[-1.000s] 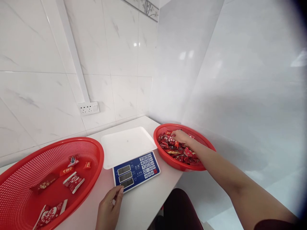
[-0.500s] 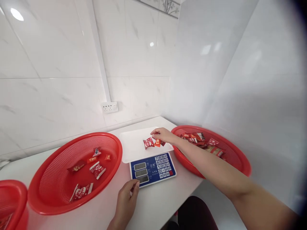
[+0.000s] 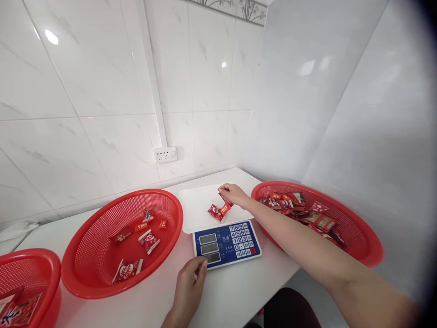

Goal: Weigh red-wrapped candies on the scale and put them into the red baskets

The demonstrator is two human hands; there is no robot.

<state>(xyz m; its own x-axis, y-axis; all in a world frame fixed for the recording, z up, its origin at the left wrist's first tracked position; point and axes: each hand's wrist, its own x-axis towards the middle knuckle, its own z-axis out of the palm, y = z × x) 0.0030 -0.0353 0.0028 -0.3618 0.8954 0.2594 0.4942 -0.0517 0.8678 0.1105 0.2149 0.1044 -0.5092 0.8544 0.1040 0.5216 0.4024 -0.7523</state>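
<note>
My right hand (image 3: 235, 195) is over the white weighing tray (image 3: 194, 207), its fingers pinching a small dark red snack packet (image 3: 225, 199). Just below it on the tray lie a red-and-white packet (image 3: 215, 211) and an orange-red packet (image 3: 224, 209). In front of the tray is the blue digital scale panel (image 3: 227, 243), with three displays and a keypad. My left hand (image 3: 187, 287) rests at the panel's near left corner, fingers curled and thumb against them, with nothing visible in its grip.
To the left, a red plastic basket (image 3: 77, 269) holds several scattered packets. Another red basket (image 3: 54, 291) is cut off at the far left. On the right, under my forearm, a red basket (image 3: 372, 248) contains many packets. A wall socket (image 3: 165, 155) sits behind the white table (image 3: 218, 291).
My right hand has lifted slightly, and the dark red packet is now raised at its fingertips. The view has shifted left, showing more of the far-left basket. My left hand keeps its place by the scale.
</note>
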